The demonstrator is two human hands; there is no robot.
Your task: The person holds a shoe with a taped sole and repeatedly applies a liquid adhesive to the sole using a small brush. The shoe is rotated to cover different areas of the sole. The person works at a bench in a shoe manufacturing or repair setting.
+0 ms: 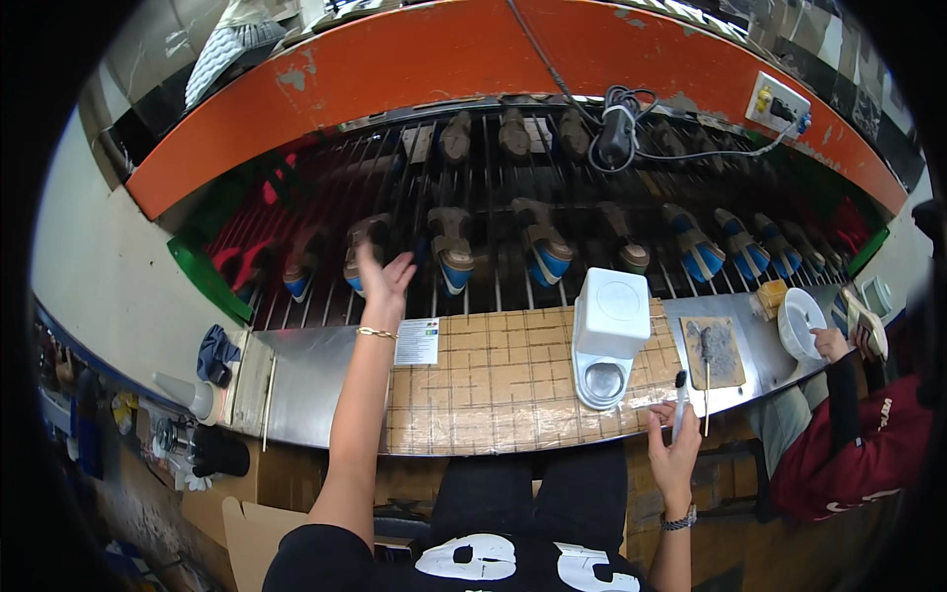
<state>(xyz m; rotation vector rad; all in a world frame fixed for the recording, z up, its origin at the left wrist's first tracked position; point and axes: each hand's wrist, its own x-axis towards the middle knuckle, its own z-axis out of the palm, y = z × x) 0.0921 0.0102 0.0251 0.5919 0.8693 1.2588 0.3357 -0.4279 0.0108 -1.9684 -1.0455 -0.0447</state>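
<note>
I see the left hand (388,279) out over the thin metal bars (496,278), well to the left of the white dispenser (614,306), its grip spread with nothing in it. The brown-and-blue shoe (372,228) is right by those fingers, also left of the dispenser. If they come down crooked, the shoe could get bumped over, or a fingertip could poke between the bars. The right hand (675,452), near and to the right of the dispenser, has its grip pinching a small black-bristled brush (680,393). If that pinch goes loose, the brush could drop and make a mess. The left hand hides part of the shoe, so I can't tell if they touch. Beyond the dispenser, the back shoes (514,134) look dark and blurry
</note>
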